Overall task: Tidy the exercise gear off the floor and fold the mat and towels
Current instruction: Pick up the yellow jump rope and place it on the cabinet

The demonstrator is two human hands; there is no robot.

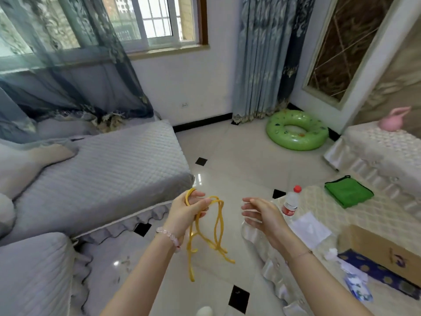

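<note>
A yellow resistance band (205,226) is pinched in the left hand (186,210), loops dangling above the floor. The right hand (259,213) is spread, empty. Judged light and limp (tangle-prone); best gathered at the loops.

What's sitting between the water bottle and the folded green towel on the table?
Nothing sits there. In the head view, only bare quilted table cover runs from the water bottle to the green towel.
</note>
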